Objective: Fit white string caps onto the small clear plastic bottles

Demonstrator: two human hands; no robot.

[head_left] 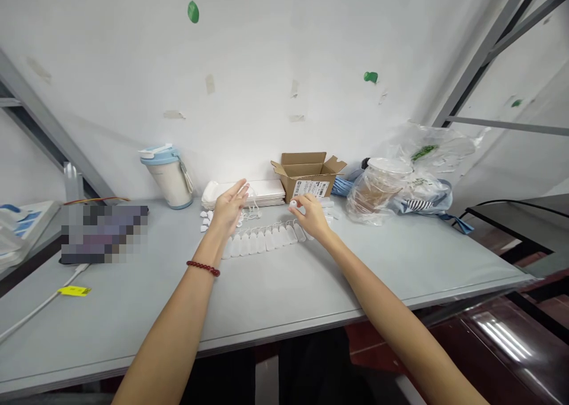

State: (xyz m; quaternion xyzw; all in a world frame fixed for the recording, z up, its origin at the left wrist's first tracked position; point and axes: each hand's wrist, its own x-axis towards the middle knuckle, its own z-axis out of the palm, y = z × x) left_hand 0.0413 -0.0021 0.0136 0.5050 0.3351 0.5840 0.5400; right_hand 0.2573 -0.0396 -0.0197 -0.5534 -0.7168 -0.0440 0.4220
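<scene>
My left hand [230, 208], with a dark red bead bracelet [203, 267] on its wrist, is raised over the table with fingers drawn together. Thin white string [254, 209] hangs in loops from its fingertips. Between thumb and fingers, my right hand [312, 216] pinches a small round white piece [293, 204]. Beneath both hands lies a row of whitish, translucent oblong pieces [260, 241] with thin loops at their upper ends. Several small white pieces [205, 220] sit left of my left hand, partly hidden by it.
Behind my hands are a stack of white trays [269, 196] and an open cardboard box [306, 182]. A tumbler [169, 177] stands back left. Bagged items, including a lidded brown container [377, 185], are at right. A blurred-out dark object [104, 234] and white cable [35, 310] lie left.
</scene>
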